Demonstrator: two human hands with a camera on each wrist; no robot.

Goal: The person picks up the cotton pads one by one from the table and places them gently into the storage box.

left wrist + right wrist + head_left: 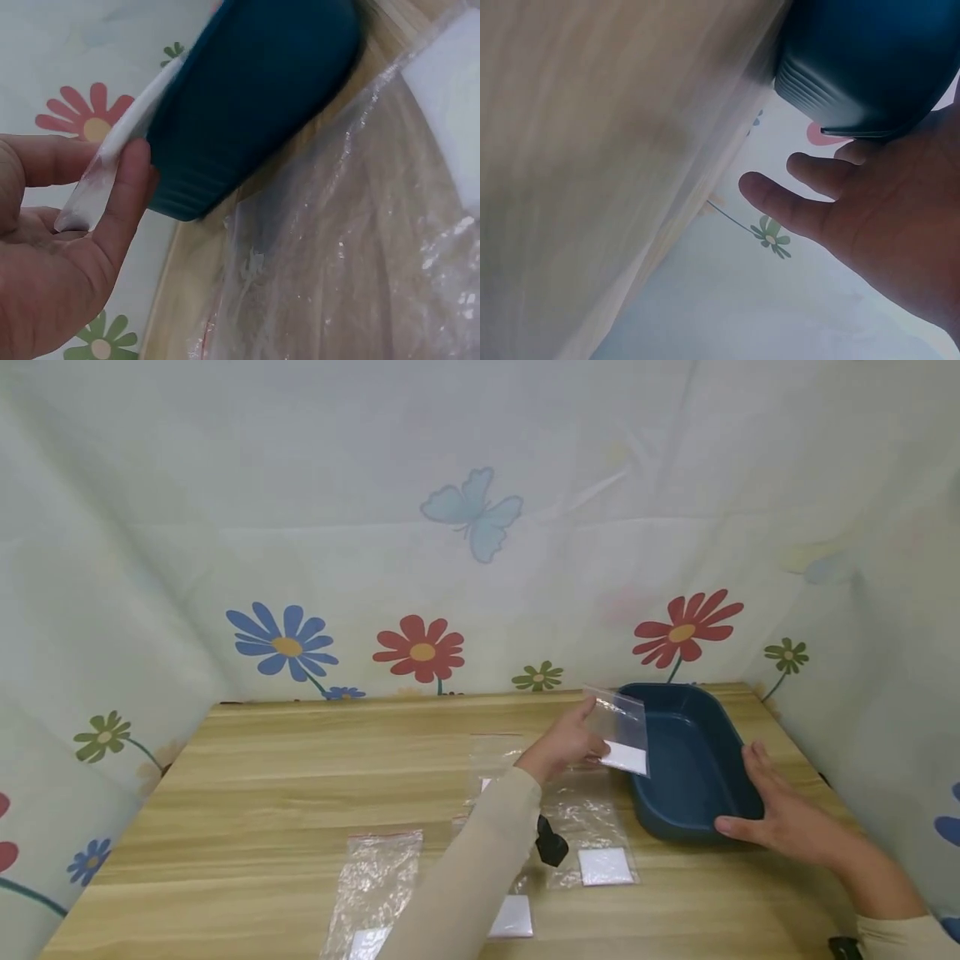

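Observation:
My left hand [564,747] pinches a clear zip bag [619,717] with a white rectangular insert [626,757] at its lower end. The bag overlaps the left rim of a dark blue plastic bin [692,768] in the head view. In the left wrist view, the pinched bag [126,139] appears nearly edge-on, held between thumb and fingers beside the bin wall [247,90]. My right hand [787,817] is at the bin's near right corner, thumb at the front rim. Its fingers [780,202] are spread and fairly straight near the outer wall [855,82].
Several similar clear bags with white inserts lie flat on the wood-grain table [247,810], including one [588,814] left of the bin and another [377,877] at the front. A flower-printed cloth [360,568] hangs behind the table and along both sides.

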